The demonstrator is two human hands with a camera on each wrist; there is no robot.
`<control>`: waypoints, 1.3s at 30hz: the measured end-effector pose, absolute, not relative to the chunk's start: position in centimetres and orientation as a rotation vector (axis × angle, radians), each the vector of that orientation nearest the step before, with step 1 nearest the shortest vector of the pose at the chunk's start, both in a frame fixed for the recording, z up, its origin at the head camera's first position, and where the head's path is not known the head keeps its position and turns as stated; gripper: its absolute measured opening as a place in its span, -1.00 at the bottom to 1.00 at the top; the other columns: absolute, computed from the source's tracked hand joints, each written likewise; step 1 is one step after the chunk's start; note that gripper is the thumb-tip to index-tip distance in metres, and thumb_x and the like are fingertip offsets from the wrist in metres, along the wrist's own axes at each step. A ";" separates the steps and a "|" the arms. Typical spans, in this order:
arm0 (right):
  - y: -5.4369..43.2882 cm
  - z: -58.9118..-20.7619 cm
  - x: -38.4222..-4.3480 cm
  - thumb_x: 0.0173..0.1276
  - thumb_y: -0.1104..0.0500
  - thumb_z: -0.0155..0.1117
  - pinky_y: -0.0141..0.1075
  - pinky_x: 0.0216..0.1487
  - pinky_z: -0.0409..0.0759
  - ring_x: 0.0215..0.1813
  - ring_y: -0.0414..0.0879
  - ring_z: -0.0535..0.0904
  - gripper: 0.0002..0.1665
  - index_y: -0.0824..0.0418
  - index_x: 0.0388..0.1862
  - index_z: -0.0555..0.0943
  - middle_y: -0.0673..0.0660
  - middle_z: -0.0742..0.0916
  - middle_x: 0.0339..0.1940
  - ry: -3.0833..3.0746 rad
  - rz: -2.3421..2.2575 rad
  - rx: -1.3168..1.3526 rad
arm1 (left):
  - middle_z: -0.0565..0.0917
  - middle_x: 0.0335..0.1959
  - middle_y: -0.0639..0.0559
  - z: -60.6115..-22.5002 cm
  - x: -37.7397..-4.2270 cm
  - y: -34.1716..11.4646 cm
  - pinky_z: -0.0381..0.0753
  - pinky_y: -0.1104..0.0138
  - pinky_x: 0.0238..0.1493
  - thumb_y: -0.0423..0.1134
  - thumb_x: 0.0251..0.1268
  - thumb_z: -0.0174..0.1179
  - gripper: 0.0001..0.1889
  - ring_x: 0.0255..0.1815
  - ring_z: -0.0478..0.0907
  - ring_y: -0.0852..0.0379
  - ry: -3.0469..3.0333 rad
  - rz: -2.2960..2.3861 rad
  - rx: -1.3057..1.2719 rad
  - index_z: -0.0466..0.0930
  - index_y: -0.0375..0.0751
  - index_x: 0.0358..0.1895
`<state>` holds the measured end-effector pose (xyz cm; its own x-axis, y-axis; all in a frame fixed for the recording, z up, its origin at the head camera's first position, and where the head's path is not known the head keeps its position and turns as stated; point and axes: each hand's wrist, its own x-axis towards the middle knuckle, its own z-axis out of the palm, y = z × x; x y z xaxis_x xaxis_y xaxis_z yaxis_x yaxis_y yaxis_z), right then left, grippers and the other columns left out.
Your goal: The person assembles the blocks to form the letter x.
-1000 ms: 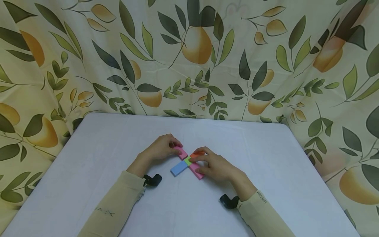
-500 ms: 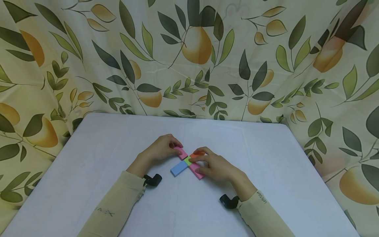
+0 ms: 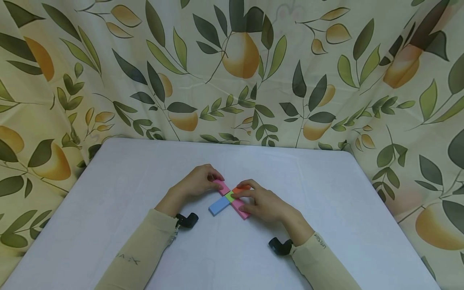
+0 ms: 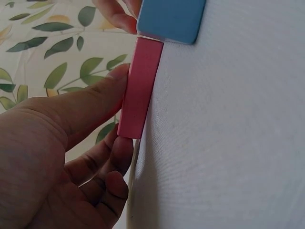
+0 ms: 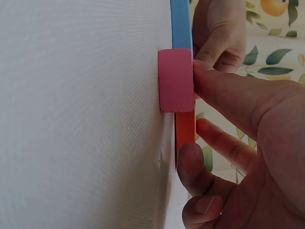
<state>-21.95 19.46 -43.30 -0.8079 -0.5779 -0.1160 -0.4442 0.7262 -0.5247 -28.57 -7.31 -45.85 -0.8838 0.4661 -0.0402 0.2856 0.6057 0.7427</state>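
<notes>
Small wooden-looking blocks form an X on the white table in the head view. A light green piece sits at its middle. My left hand holds the far-left pink block, thumb on its upper face and a fingertip at its outer end. My right hand spreads over the other side. Its thumb touches the near-right pink block, its index fingertip rests at the green piece, and another fingertip meets the orange block, partly hidden. A blue block points to the near left, untouched.
The white-covered table stretches around the blocks on every side. Behind it hangs a curtain printed with leaves and fruit. A black camera sits at the left wrist, another black camera at the right.
</notes>
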 end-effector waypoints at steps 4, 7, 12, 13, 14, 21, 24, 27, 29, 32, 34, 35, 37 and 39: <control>19.5 -43.3 -22.0 0.47 -0.02 0.37 -0.09 0.13 0.55 0.04 -0.10 0.57 -0.55 -0.19 0.32 0.66 -0.05 0.43 0.50 2.663 -0.707 -0.805 | 0.64 -0.14 0.14 -45.8 -28.6 -7.3 0.55 0.23 0.04 -0.11 0.31 0.45 -0.76 -0.07 0.54 0.11 2.600 1.145 0.618 0.80 0.07 0.01; 19.4 -43.3 -22.0 0.47 -0.02 0.36 -0.09 0.13 0.54 0.04 -0.09 0.57 -0.55 -0.20 0.32 0.66 -0.05 0.43 0.50 2.661 -0.707 -0.800 | 0.64 -0.14 0.14 -45.9 -28.6 -7.3 0.54 0.23 0.03 -0.11 0.31 0.45 -0.76 -0.07 0.54 0.11 2.596 1.148 0.615 0.80 0.07 0.01; 19.4 -43.3 -22.0 0.47 -0.01 0.36 -0.13 0.08 0.53 -0.04 -0.12 0.56 -0.55 -0.19 0.32 0.66 -0.05 0.42 0.51 2.656 -0.705 -0.790 | 0.64 -0.14 0.16 -45.9 -28.6 -7.2 0.54 0.23 0.04 -0.11 0.30 0.46 -0.77 -0.07 0.53 0.12 2.594 1.154 0.608 0.80 0.08 0.00; 19.4 -43.3 -22.0 0.47 -0.01 0.36 -0.13 0.08 0.53 -0.04 -0.12 0.56 -0.55 -0.19 0.32 0.66 -0.04 0.42 0.51 2.656 -0.705 -0.790 | 0.64 -0.14 0.16 -46.0 -28.6 -7.2 0.54 0.23 0.04 -0.11 0.30 0.46 -0.77 -0.07 0.53 0.12 2.595 1.154 0.608 0.80 0.08 0.00; 19.4 -43.3 -22.0 0.47 0.00 0.36 -0.12 0.08 0.53 -0.04 -0.12 0.56 -0.55 -0.19 0.32 0.66 -0.04 0.43 0.51 2.657 -0.705 -0.791 | 0.64 -0.14 0.16 -46.0 -28.6 -7.2 0.54 0.23 0.04 -0.11 0.30 0.46 -0.77 -0.07 0.53 0.12 2.597 1.153 0.608 0.80 0.09 0.00; 19.4 -43.3 -21.9 0.47 0.00 0.37 -0.05 0.19 0.55 0.12 -0.07 0.57 -0.55 -0.17 0.32 0.66 -0.04 0.43 0.50 2.660 -0.711 -0.796 | 0.64 -0.14 0.16 -45.9 -28.5 -7.0 0.54 0.23 0.05 -0.10 0.29 0.46 -0.76 -0.06 0.53 0.13 2.597 1.149 0.597 0.80 0.08 0.00; 19.4 -43.2 -21.8 0.47 0.01 0.37 -0.03 0.21 0.55 0.16 -0.04 0.57 -0.55 -0.16 0.32 0.66 -0.04 0.43 0.50 2.658 -0.718 -0.796 | 0.64 -0.13 0.16 -45.7 -28.4 -7.0 0.54 0.22 0.06 -0.10 0.29 0.47 -0.76 -0.06 0.53 0.13 2.588 1.160 0.593 0.80 0.06 0.00; 19.4 -43.2 -21.8 0.47 0.01 0.37 -0.03 0.21 0.55 0.15 -0.04 0.57 -0.54 -0.15 0.32 0.66 -0.03 0.44 0.50 2.655 -0.722 -0.797 | 0.64 -0.13 0.16 -45.6 -28.4 -7.1 0.53 0.22 0.06 -0.10 0.28 0.47 -0.75 -0.06 0.54 0.13 2.584 1.166 0.594 0.80 0.05 0.00; 19.4 -43.2 -21.8 0.47 0.01 0.37 -0.04 0.19 0.55 0.13 -0.05 0.57 -0.55 -0.15 0.32 0.66 -0.03 0.44 0.50 2.654 -0.723 -0.798 | 0.64 -0.13 0.16 -45.6 -28.4 -7.0 0.53 0.22 0.07 -0.09 0.28 0.47 -0.75 -0.05 0.54 0.13 2.583 1.167 0.594 0.80 0.04 0.00; 19.4 -43.2 -21.8 0.47 0.01 0.37 -0.06 0.17 0.55 0.10 -0.07 0.57 -0.55 -0.15 0.32 0.66 -0.03 0.44 0.50 2.653 -0.721 -0.800 | 0.64 -0.13 0.16 -45.6 -28.3 -7.0 0.53 0.22 0.08 -0.09 0.28 0.48 -0.75 -0.05 0.54 0.13 2.584 1.167 0.595 0.80 0.05 0.00; 19.4 -43.2 -21.8 0.47 0.01 0.37 -0.07 0.17 0.55 0.09 -0.07 0.57 -0.55 -0.15 0.32 0.66 -0.03 0.44 0.50 2.654 -0.721 -0.804 | 0.64 -0.13 0.16 -45.6 -28.3 -7.0 0.53 0.22 0.07 -0.09 0.27 0.48 -0.75 -0.05 0.54 0.12 2.585 1.166 0.590 0.80 0.06 0.00; 19.4 -43.2 -21.8 0.47 0.01 0.37 -0.07 0.17 0.55 0.09 -0.07 0.57 -0.55 -0.15 0.32 0.66 -0.03 0.44 0.50 2.654 -0.720 -0.804 | 0.64 -0.13 0.16 -45.6 -28.3 -7.0 0.53 0.22 0.08 -0.09 0.27 0.48 -0.75 -0.05 0.53 0.12 2.586 1.163 0.588 0.80 0.07 0.00; 19.4 -43.2 -21.8 0.47 0.01 0.37 -0.06 0.17 0.55 0.10 -0.07 0.57 -0.55 -0.15 0.32 0.66 -0.03 0.43 0.50 2.654 -0.720 -0.805 | 0.63 -0.11 0.17 -45.6 -28.4 -7.0 0.53 0.21 0.09 -0.07 0.27 0.48 -0.75 -0.04 0.53 0.12 2.590 1.155 0.584 0.80 0.08 0.00; 19.4 -43.1 -21.8 0.47 0.01 0.37 -0.06 0.18 0.55 0.12 -0.06 0.57 -0.54 -0.15 0.33 0.66 -0.03 0.43 0.50 2.655 -0.720 -0.798 | 0.63 -0.10 0.17 -45.7 -28.4 -7.0 0.53 0.21 0.09 -0.06 0.27 0.48 -0.74 -0.03 0.52 0.12 2.593 1.149 0.578 0.79 0.09 0.00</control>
<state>-21.77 19.40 -43.14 -0.8097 -0.5753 -0.1161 -0.4379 0.7239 -0.5331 -28.38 -6.96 -45.70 -0.8909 0.4497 -0.0629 0.2555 0.6109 0.7493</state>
